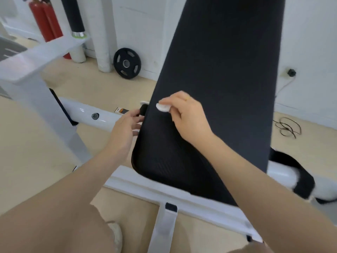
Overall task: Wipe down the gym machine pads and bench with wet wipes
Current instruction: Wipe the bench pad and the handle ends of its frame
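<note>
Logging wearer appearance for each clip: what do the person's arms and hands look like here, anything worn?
Both forearms are bare to the frame's edge, with no sleeves, gloves or watch in view. The right hand shows a small yellowish spot on one finger, possibly a ring; too blurred to tell. The left hand wears nothing visible.

A single head-worn view looks forward and steeply down from above the near end of the black bench pad (209, 106), close to it. The pad runs away up the frame toward a white wall (138, 24); floor (32, 143) shows left of the pad.
</note>
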Demonstrator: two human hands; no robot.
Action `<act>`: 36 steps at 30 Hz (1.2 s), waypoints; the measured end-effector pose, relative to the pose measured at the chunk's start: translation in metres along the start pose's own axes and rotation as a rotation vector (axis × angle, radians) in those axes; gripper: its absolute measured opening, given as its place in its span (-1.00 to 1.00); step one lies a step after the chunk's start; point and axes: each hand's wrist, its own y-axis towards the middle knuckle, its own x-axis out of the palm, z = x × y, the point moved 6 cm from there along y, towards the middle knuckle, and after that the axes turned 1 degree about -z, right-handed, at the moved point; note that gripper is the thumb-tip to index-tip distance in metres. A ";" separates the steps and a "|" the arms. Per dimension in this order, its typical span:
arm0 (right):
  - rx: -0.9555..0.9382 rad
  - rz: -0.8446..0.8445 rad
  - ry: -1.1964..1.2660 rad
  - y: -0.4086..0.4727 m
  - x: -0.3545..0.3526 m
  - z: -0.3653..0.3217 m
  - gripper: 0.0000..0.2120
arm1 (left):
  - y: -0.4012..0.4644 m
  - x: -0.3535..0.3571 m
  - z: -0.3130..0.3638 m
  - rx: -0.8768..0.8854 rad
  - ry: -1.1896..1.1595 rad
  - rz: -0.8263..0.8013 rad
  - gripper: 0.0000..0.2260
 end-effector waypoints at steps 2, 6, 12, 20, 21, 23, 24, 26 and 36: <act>-0.039 -0.041 0.014 0.042 0.000 0.008 -0.75 | 0.015 -0.002 0.005 0.013 0.086 -0.036 -0.69; -0.075 -0.245 -0.061 0.105 0.006 0.016 -0.76 | 0.027 0.002 0.024 -0.041 0.163 -0.140 -0.59; -0.252 -0.924 -0.375 0.120 0.054 0.007 -0.70 | 0.023 0.002 0.037 -0.249 0.229 -0.151 -0.63; -0.601 -1.296 -0.606 0.123 0.065 0.006 -0.73 | 0.019 0.018 0.045 -0.252 0.477 -0.242 -0.57; -0.557 -1.285 -0.618 0.140 0.059 0.016 -0.71 | 0.022 0.018 0.044 -0.254 0.492 -0.251 -0.56; -0.437 -1.210 -0.687 0.181 0.043 0.041 -0.69 | 0.029 0.019 0.049 -0.249 0.534 -0.298 -0.56; -0.400 -1.158 -0.741 0.200 0.035 0.053 -0.69 | 0.033 0.020 0.052 -0.244 0.556 -0.332 -0.56; -0.328 -1.113 -0.825 0.223 0.026 0.064 -0.71 | 0.045 0.023 0.058 -0.229 0.561 -0.377 -0.58; -0.297 -1.373 -0.547 0.169 0.039 0.043 -0.53 | 0.061 0.028 0.074 -0.355 0.432 -0.467 -0.54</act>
